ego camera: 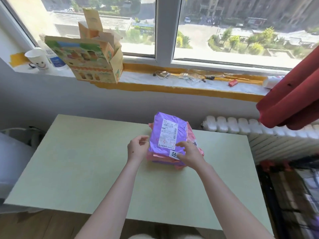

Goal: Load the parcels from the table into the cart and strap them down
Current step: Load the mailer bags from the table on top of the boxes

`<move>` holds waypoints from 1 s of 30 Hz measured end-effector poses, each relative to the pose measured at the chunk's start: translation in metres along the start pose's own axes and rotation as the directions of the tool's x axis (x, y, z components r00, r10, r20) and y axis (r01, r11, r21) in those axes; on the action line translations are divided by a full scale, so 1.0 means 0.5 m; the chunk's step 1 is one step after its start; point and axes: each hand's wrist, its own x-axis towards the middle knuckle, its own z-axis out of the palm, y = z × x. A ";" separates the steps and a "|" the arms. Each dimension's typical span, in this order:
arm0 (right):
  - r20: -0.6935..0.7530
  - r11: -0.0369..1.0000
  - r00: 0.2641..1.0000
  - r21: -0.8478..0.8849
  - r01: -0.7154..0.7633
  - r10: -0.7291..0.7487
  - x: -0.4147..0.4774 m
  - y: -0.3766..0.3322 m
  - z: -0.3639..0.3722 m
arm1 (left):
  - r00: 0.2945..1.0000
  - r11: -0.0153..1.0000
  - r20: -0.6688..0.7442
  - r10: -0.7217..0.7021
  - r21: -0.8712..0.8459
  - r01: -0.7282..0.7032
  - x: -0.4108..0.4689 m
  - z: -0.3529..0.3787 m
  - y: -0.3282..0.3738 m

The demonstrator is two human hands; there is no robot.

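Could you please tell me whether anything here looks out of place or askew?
Yes: the opened printed carton on the windowsill sits tilted, its lower part overhanging the sill's edge, flaps sticking up. The parcel stack on the table is slightly uneven, pink edges poking out.

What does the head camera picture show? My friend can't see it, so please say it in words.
Two hands meet a stack of purple and pink parcels on a pale green table: the left hand at its left edge, the right hand lying on the top purple parcel. Behind, a windowsill holds an open carton and a white cup.
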 end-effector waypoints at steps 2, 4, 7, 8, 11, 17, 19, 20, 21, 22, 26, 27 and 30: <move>0.017 0.999 0.999 -0.018 -0.048 0.048 0.011 0.006 0.006 | 0.997 0.998 0.063 -0.051 -0.032 0.053 0.024 0.007 -0.013; 0.008 0.995 0.995 -0.012 -0.102 0.102 0.017 0.011 0.007 | 0.989 0.992 0.104 -0.108 -0.054 0.114 0.042 0.014 -0.027; 0.027 0.988 0.989 -0.037 -0.147 0.148 0.027 0.019 0.003 | 0.977 0.985 0.154 -0.147 -0.073 0.159 0.053 0.030 -0.037; 0.046 0.987 0.987 -0.037 -0.156 0.157 0.030 0.021 0.002 | 0.974 0.983 0.167 -0.153 -0.073 0.167 0.056 0.034 -0.036; 0.063 0.977 0.978 0.064 -0.202 0.198 0.041 0.027 0.007 | 0.969 0.982 0.178 -0.173 -0.039 0.183 0.064 0.035 -0.023; -0.075 0.858 0.935 0.428 -0.285 0.348 0.055 0.040 0.022 | 0.976 0.988 0.158 -0.152 0.031 0.149 0.077 0.032 -0.009; -0.086 0.845 0.926 0.446 -0.294 0.367 0.059 0.047 0.022 | 0.967 0.984 0.185 -0.176 0.008 0.178 0.072 0.035 -0.001; -0.089 0.838 0.921 0.454 -0.301 0.379 0.063 0.053 0.021 | 0.956 0.976 0.215 -0.201 -0.034 0.213 0.071 0.037 0.003; -0.087 0.823 0.916 0.480 -0.305 0.391 0.064 0.058 0.019 | 0.942 0.965 0.253 -0.221 -0.083 0.249 0.069 0.038 0.007; -0.082 0.800 0.912 0.515 -0.306 0.402 0.064 0.061 0.013 | 0.925 0.951 0.297 -0.235 -0.126 0.282 0.066 0.040 0.014; -0.127 0.728 0.918 0.653 -0.208 0.377 0.042 0.056 -0.021 | 0.904 0.905 0.378 -0.200 -0.283 0.318 0.045 0.031 0.047; -0.157 0.715 0.920 0.679 -0.164 0.359 0.035 0.053 -0.032 | 0.910 0.898 0.374 -0.176 -0.317 0.304 0.042 0.028 0.060; -0.231 0.689 0.922 0.723 -0.050 0.310 0.013 0.036 -0.072 | 0.936 0.902 0.344 -0.073 -0.378 0.209 0.036 0.022 0.103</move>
